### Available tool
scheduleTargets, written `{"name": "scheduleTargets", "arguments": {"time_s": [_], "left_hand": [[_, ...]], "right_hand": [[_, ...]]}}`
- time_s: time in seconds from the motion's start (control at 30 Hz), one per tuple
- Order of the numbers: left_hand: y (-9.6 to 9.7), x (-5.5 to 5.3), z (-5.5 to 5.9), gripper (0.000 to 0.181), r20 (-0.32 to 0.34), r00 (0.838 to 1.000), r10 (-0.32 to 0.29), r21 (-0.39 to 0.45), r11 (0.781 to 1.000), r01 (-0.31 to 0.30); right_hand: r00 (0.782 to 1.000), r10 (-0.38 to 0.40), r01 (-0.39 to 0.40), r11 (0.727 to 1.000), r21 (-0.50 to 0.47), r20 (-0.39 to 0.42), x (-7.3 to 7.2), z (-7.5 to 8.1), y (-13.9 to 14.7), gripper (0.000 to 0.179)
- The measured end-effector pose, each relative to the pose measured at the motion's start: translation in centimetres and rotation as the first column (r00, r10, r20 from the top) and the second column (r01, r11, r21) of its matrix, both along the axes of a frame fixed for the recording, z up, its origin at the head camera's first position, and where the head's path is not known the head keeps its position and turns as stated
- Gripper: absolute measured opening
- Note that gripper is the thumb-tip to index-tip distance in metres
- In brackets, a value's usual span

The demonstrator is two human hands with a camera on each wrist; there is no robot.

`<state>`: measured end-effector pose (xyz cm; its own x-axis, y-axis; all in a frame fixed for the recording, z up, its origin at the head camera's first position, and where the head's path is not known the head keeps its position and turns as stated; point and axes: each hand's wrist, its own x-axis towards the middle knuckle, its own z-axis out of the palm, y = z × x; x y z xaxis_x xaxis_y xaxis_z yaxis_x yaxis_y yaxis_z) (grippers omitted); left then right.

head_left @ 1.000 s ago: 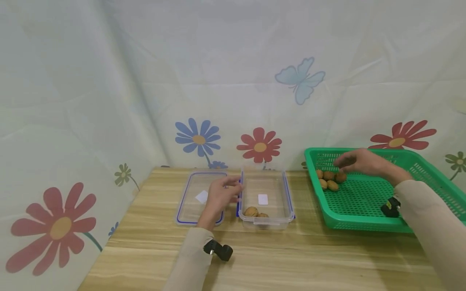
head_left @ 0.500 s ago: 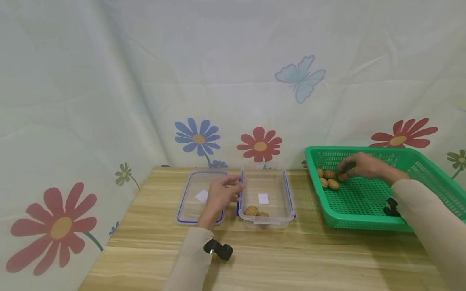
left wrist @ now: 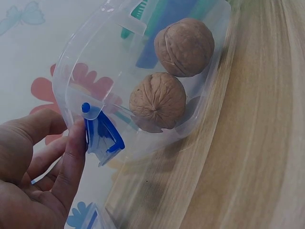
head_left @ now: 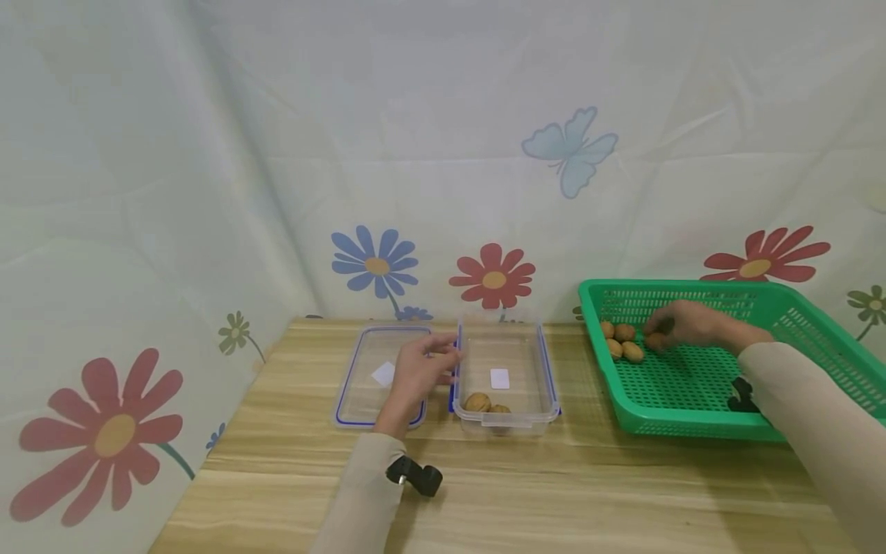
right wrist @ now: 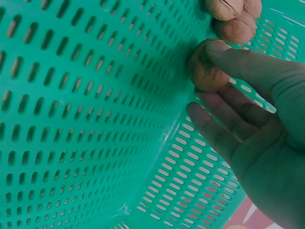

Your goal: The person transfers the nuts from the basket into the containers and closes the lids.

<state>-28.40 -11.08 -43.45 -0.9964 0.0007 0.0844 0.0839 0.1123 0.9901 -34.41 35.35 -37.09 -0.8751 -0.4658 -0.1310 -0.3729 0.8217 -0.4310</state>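
Note:
In the right wrist view my right hand (right wrist: pixel 257 109) pinches a brown walnut (right wrist: pixel 207 69), thumb on top and fingertips beneath, low inside the green basket (head_left: pixel 692 423). Several more walnuts (head_left: pixel 626 342) lie beside it in the basket's left corner. My left hand (head_left: pixel 415 369) touches the left side of a clear plastic box (head_left: pixel 519 350), by an unfastened blue latch (left wrist: pixel 104 136). Its fingers are loosely extended, gripping nothing that I can make out. Two walnuts (left wrist: pixel 157 101) sit in the box at its near end, seen through the wall in the left wrist view.
A clear lid (head_left: pixel 374 412) with a blue seal lies left of the box, partly behind my left hand. Box, lid and basket stand on a wood-grain table (head_left: pixel 526 492). A flower-printed curtain (head_left: pixel 429 154) hangs close behind them.
My right hand has lowered into the basket and its fingers have closed round a walnut there. The left hand and the box have stayed in place.

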Motion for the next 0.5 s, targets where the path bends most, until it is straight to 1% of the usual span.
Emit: {"name": "scheduleTargets", "arguments": {"time_s": [0.1,0.2,0.33,0.5], "left_hand": [[0.0,0.0,0.1,0.034,0.005,1.0,0.004,-0.003,1.0,-0.004],[0.0,0.0,0.1,0.034,0.003,1.0,0.004,-0.007,1.0,-0.004],[0.0,0.0,0.2,0.033,0.002,1.0,0.004,-0.011,1.0,-0.004],[0.0,0.0,0.2,0.034,0.001,1.0,0.003,-0.006,1.0,-0.003]], "right_hand": [[1.0,0.007,-0.007,1.0,0.019,0.011,0.0,0.0,0.1,0.033],[1.0,0.002,-0.002,1.0,0.015,0.006,0.0,0.1,0.0,0.033],[0.999,-0.022,0.022,1.0,0.004,-0.025,0.3,0.4,-0.2,0.032],[0.993,-0.073,0.068,0.996,-0.056,-0.092,1.2,1.5,-1.0,0.032]]}}
